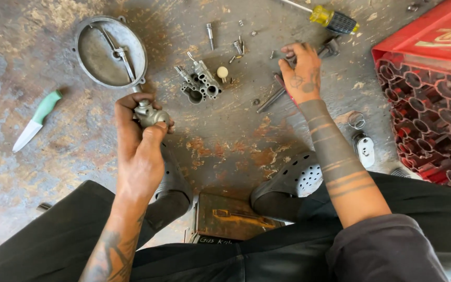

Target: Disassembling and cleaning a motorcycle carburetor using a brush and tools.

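While seated: a person works over a stained concrete floor (236,146), both arms reaching up the frame.
Left hand (139,141): clenched around a small metal fitting (150,114), left of centre.
Fitting's look: dull silver, rounded body with a short neck; its lower half is hidden by the fingers.
Right hand (301,73): fingers spread and pressed down on dark tools (272,96) in the upper centre right; nothing clearly gripped.
Nearby: carburettor body (199,83) with open bores, round metal cover (110,51) upper left, scattered screws (238,46).
Edges: green-handled knife (35,121) far left, yellow screwdriver (332,20) at top, red crate (429,99) cut off at right.
Hard to tell: what lies under the right palm.
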